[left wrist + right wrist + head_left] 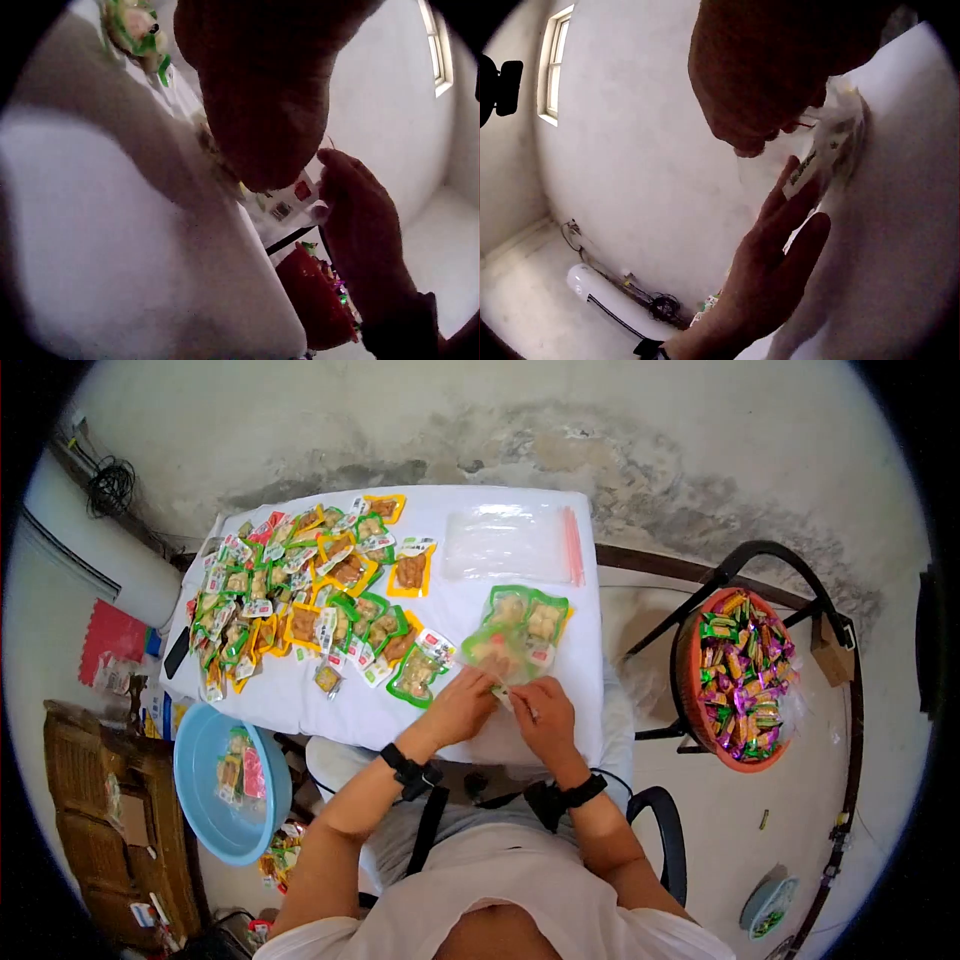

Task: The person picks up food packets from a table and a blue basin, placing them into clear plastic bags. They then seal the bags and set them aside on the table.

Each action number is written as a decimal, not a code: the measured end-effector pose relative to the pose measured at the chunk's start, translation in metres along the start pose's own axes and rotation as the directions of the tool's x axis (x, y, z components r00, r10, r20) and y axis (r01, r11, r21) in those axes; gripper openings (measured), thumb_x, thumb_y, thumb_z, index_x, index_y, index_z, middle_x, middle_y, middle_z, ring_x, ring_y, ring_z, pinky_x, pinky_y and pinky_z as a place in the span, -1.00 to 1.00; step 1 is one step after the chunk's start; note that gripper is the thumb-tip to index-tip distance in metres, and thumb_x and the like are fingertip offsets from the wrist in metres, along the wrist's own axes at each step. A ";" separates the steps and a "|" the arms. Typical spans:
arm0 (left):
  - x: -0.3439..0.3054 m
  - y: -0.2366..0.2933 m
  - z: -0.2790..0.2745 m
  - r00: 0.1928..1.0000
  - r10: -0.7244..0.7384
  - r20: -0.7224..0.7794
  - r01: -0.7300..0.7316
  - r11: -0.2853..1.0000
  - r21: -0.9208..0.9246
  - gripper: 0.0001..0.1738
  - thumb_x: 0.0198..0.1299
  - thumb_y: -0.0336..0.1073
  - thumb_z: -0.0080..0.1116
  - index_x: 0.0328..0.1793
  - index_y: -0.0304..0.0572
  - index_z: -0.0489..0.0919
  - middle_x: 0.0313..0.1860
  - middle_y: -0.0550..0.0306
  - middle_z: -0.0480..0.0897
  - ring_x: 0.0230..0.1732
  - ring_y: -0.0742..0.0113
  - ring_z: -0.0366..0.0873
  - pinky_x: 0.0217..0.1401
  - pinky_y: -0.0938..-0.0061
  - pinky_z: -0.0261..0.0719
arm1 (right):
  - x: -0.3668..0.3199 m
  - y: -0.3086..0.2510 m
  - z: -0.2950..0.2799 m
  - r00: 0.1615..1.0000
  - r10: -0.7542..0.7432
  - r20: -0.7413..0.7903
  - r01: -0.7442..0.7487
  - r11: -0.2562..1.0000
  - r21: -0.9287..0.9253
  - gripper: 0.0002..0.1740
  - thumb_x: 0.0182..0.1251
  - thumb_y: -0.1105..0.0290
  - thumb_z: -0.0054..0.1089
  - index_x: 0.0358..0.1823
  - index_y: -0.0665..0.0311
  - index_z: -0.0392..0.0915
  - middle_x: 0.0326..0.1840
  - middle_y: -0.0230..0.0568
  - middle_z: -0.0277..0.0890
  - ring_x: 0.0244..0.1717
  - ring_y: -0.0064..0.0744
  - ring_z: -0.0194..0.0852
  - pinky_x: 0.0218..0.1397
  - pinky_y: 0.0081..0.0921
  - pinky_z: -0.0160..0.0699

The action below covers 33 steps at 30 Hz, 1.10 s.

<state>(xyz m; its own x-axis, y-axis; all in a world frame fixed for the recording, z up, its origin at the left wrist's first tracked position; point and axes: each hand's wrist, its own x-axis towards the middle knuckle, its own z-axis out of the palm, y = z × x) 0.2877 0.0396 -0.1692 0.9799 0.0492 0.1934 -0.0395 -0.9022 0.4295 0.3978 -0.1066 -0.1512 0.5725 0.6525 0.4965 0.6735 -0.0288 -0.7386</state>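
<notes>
In the head view both hands meet over the front of a white-covered table (560, 735), at the near end of a clear plastic bag (497, 652). My right hand (545, 720) pinches the bag's near edge. Beside it, my left hand (465, 705) holds the same edge; in the right wrist view its fingers (769, 217) reach along the plastic. Food shows through the bag, and green-edged snack packets (545, 622) lie at its far end, one with a yellow edge under them. A printed label with a barcode (282, 211) shows beside the hands in the left wrist view.
A heap of green- and yellow-edged packets (345, 570) covers the table's left side. Flat clear bags with red strips (510, 543) lie at the back right. An orange basket of wrapped sweets (740, 680) stands right; a blue basin (190, 780) with packets stands left. A phone (177, 653) lies at the left edge.
</notes>
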 end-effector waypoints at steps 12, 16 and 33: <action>-0.011 0.002 0.011 0.986 0.164 -0.008 -0.164 0.986 0.007 -0.57 -0.02 -0.48 0.12 0.06 -0.39 0.52 0.28 0.01 0.38 0.32 -0.01 0.31 0.23 0.30 0.47 | 0.002 -0.001 -0.012 0.998 -0.058 0.000 0.058 0.994 -0.090 -0.86 0.09 0.57 0.26 -0.28 0.29 0.61 -0.35 -0.16 0.47 -0.35 -0.20 0.50 -0.36 -0.43 0.48; -0.003 0.000 -0.006 0.951 0.308 0.028 -0.309 0.945 0.108 -0.60 0.04 -0.44 0.11 0.06 -0.33 0.54 0.27 0.06 0.40 0.29 0.04 0.34 0.17 0.28 0.51 | 0.002 -0.005 -0.021 0.999 -0.051 -0.004 0.050 0.992 -0.119 -0.85 0.08 0.58 0.26 -0.27 0.29 0.61 -0.36 -0.17 0.47 -0.34 -0.21 0.50 -0.35 -0.43 0.48; -0.030 0.076 0.058 0.635 -0.749 0.190 0.326 0.037 -0.945 -0.46 0.31 -0.27 0.07 0.35 -0.21 0.20 0.08 0.08 0.48 0.06 0.28 0.48 -0.02 0.49 0.50 | -0.011 0.000 -0.011 0.995 0.010 0.099 -0.001 0.996 -0.091 -0.90 0.08 0.48 0.26 -0.34 0.26 0.58 -0.33 -0.15 0.47 -0.28 -0.13 0.46 -0.29 -0.30 0.49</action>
<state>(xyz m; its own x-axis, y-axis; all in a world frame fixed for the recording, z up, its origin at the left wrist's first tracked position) 0.2670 -0.0553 -0.1930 0.6888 0.6254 -0.3668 0.1336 0.3877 0.9120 0.3969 -0.1219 -0.1518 0.5303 0.7236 0.4417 0.7126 -0.0982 -0.6946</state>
